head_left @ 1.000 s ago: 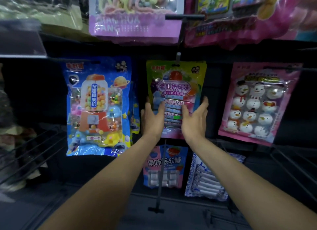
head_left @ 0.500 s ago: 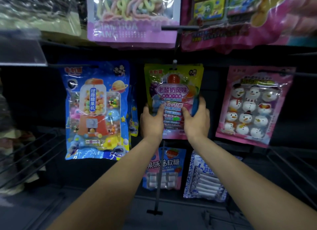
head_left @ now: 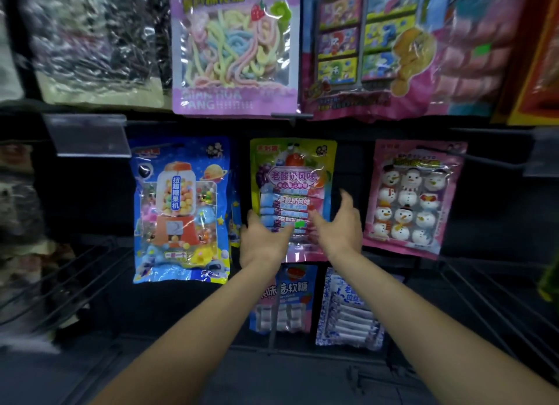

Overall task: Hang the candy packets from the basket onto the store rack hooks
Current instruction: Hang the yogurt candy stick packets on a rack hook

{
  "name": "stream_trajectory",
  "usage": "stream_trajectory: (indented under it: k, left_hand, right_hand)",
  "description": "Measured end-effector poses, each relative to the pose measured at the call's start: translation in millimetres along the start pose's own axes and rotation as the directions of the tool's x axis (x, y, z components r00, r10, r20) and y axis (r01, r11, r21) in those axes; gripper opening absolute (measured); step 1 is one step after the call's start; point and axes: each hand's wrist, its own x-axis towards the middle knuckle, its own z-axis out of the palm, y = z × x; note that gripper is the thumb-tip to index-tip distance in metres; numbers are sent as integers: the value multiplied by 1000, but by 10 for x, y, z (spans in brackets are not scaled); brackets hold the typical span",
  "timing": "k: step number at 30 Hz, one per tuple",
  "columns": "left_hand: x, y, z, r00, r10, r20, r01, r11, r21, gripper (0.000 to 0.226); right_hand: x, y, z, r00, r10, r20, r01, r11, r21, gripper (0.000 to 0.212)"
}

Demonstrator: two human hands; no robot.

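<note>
Candy packet (head_left: 292,177) hangs between loosely spread hands, left hand (head_left: 262,242) touching its lower-left edge, right hand (head_left: 340,224) at its right edge.

Lighting is running dim, rack backing (head_left: 352,162) is dropping to near-black. White glare is streaking across the clear wrappers (head_left: 90,41) and noodle-candy pack (head_left: 236,50). Left edge is smearing badly; left hand (head_left: 263,241) and right hand (head_left: 338,226) are blurring slightly. Edges are bowing.
</note>
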Motion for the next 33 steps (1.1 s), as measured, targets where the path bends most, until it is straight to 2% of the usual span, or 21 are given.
stream_trajectory:
  k: [3,7,10,14,19,23,27,31,33]
  left_hand:
    - [-250,39,-210,998,27,57,-30,998,57,96]
    - [-682,87,-509,965,223,137,-233,971,56,68]
    - [-1088,134,-730,927,291,236,-328,935,135,69]
    - [-1687,101,-996,867,385,317,-466,852,239,63]
    - [-2482,-226,-1265,778,448,441,-608,714,348,53]
    - [-2997,-730,-1367,732,405,547,-649,660,379,60]
    - [-3354,-1380,-1446,675,280,682,-678,600,425,57]
    - [-3563,-1913,-1560,649,135,749,-683,538,494,58]
    - [-3610,-2123,-1610,648,104,755,-685,512,518,56]
  right_hand:
    - [-248,-30,-233,996,-46,72,48,998,-29,85]
    - [-690,-27,-600,970,-155,185,167,984,-53,82]
    - [-1023,0,-864,931,-218,293,259,960,-108,79]
    - [-1493,83,-1216,861,-270,431,373,911,-174,79]
    - [-2209,377,-1647,730,-315,606,520,832,-194,74]
    - [-2799,749,-1859,641,-184,745,523,815,-249,69]
    - [-3232,1243,-1862,516,3,857,496,814,-302,66]
    - [-3568,1812,-1664,383,297,875,397,802,-446,77]
    - [-3685,2095,-1556,329,419,846,363,772,-523,74]
